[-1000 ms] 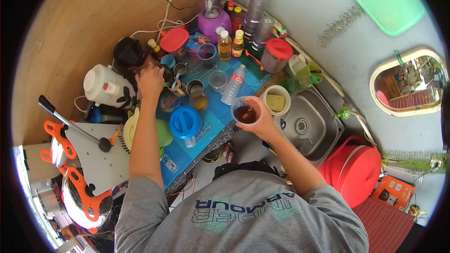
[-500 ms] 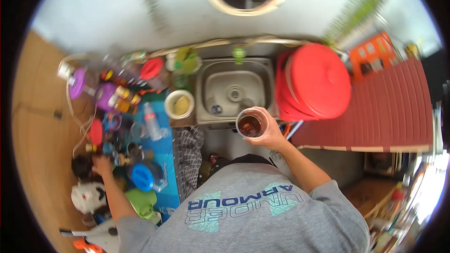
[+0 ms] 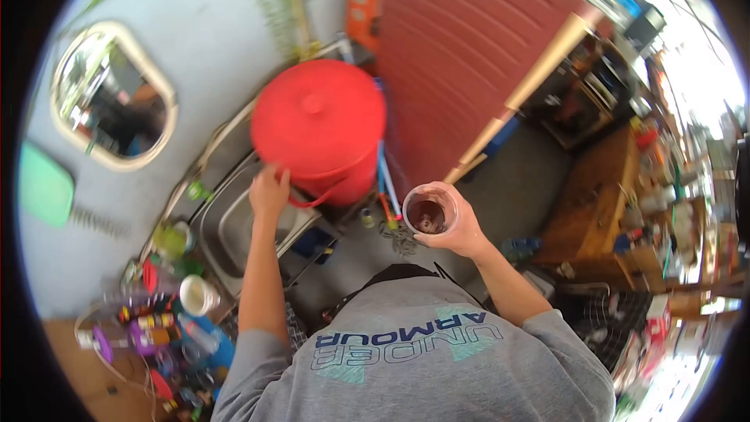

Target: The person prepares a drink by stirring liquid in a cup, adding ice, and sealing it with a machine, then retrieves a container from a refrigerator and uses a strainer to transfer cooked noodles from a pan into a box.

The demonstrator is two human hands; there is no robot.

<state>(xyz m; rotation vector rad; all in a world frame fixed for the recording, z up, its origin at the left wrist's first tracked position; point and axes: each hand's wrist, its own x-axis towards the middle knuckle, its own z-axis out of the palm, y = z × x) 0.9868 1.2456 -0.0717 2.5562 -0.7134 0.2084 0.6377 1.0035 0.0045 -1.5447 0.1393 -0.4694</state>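
Observation:
My right hand [image 3: 461, 228] holds a clear plastic cup [image 3: 429, 209] with dark brown liquid in it, upright in front of my chest. My left hand [image 3: 269, 191] reaches out to the lower left edge of a big red lidded bucket [image 3: 318, 125], beside its red handle; whether the fingers grip the handle or only touch the rim is unclear. The bucket stands right of a steel sink [image 3: 234, 227].
A cluttered counter with bottles, a purple blender [image 3: 129, 337] and a white cup [image 3: 197, 295] lies at the lower left. A mirror [image 3: 112, 105] hangs on the grey wall. A red corrugated surface [image 3: 461, 47] lies beyond the bucket; wooden shelves [image 3: 617, 187] with goods stand to the right.
The view has swung right, from the counter past the sink to the bucket. My left hand left the counter items and came to the bucket. The cup stays in my right hand.

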